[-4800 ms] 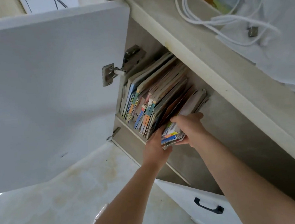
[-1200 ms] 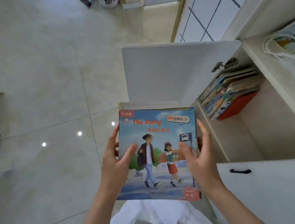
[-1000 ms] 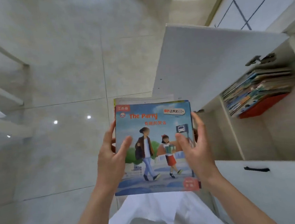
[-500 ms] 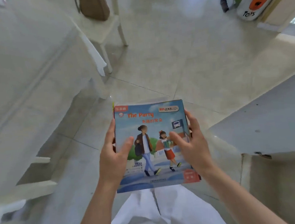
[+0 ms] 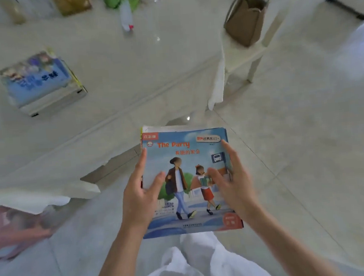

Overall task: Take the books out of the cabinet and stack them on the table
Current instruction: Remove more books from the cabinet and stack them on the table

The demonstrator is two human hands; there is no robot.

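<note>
I am on the carrying step: my left hand (image 5: 141, 198) and right hand (image 5: 232, 187) clamp a bundle of books (image 5: 189, 181) at lower centre. Next I must set it squarely on the stack (image 5: 39, 82) lying upper left on the tabletop (image 5: 116, 82).

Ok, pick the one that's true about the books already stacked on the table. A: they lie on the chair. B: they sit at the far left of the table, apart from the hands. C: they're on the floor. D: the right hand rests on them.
B: the stacked books sit on the white table at far left, while both hands, left hand and right hand, grip the bundle of books topped by "The Party".
</note>
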